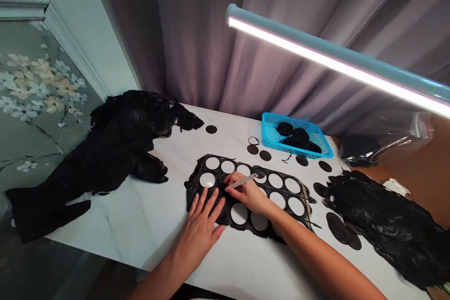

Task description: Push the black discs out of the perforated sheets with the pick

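Pinches a translucent pen-like tool [246, 180] in the right hand [248, 193], grip narrow, with the tool slanting up toward the table's far right corner (cannot make out the tip, tucked down by the fingers). Rests the left hand [198, 225] palm down with fingers spread wide, fingertips on the near left corner of a black sheet [227, 214] and thumb just beside its near edge. Has the sheet lying flat around the middle of the white marbled table [116, 218], with rows of round white areas [207, 179] in it, some hidden under the right hand and forearm. Shares the table with a blue perforated basket [326, 152] at the far right corner, holding black round pieces [297, 138]. Includes a thin black ring [253, 140] just left of the basket and flat black discs [265, 155] scattered between basket and sheet, some also near the right edge, and one by the far edge. Piles crumpled black material high along the left edge [123, 136] and again along the right [383, 220], beneath a lit tube lamp [316, 51] slanting across in front of a grey-purple curtain [200, 33].
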The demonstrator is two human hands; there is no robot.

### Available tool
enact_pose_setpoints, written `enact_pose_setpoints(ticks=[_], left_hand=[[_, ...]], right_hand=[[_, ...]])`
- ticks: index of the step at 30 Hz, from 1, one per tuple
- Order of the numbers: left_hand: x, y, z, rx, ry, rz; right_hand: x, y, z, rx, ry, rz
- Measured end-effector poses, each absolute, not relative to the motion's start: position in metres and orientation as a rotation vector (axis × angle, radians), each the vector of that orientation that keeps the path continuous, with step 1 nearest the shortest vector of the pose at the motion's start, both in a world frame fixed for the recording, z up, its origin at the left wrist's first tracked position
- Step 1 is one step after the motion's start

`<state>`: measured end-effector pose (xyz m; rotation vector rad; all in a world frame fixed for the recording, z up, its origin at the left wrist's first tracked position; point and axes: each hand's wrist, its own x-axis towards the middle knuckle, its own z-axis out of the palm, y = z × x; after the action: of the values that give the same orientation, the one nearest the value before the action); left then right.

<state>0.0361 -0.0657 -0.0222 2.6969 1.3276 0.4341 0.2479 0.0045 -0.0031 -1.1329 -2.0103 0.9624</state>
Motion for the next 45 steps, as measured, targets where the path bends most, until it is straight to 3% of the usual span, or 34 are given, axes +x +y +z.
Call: enact_pose_setpoints(ticks=[10, 17, 23, 34, 45], left_hand=[[0.038, -0.067, -0.021, 2.744, 1.332, 0.390], [0.036, -0.067, -0.023, 2.785, 1.303, 0.341], [0.034, -0.067, -0.021, 2.790, 1.282, 0.409], [0.012, -0.106, -0.014, 2.733, 1.288, 0.455], [0.011, -0.107, -0.015, 2.798, 1.313, 0.389]], right_hand=[[0.247, 0.003, -0.006, -1.117, -2.073, 0.904], [0.240, -0.004, -0.007, -1.147, -2.426, 0.451], [0.285, 0.034, 0.005, -1.587, -1.879, 0.243], [0.231, -0.047, 0.003, -1.138, -2.077, 0.963], [0.229, -0.051, -0.002, -1.072, -1.990, 1.096]])
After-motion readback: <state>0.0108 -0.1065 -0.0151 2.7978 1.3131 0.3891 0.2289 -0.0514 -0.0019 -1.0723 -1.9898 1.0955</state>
